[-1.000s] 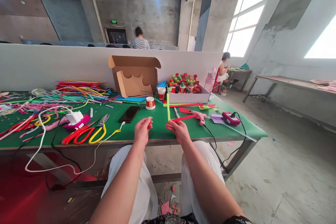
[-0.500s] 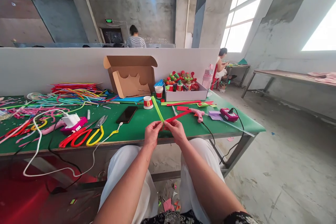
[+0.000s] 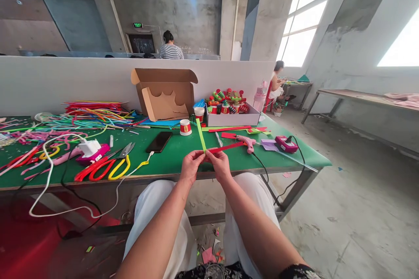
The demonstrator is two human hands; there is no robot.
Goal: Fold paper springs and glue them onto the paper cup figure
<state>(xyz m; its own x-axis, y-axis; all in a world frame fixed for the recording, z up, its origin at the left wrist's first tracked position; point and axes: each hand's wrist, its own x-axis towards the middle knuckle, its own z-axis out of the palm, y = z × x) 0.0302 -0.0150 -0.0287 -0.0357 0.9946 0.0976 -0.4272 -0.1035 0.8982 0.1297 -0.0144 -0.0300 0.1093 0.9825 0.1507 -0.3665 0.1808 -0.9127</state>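
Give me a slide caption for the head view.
Left hand and right hand pinch a green strip and a red strip where they meet.

Green strip [image 3: 200,135], red strip [image 3: 226,146]: smooth paper is seen | phone [image 3: 159,141]: gloss is shown | carton [image 3: 163,107]: matt cardboard is used | floor [image 3: 353,209]: rough concrete is exposed
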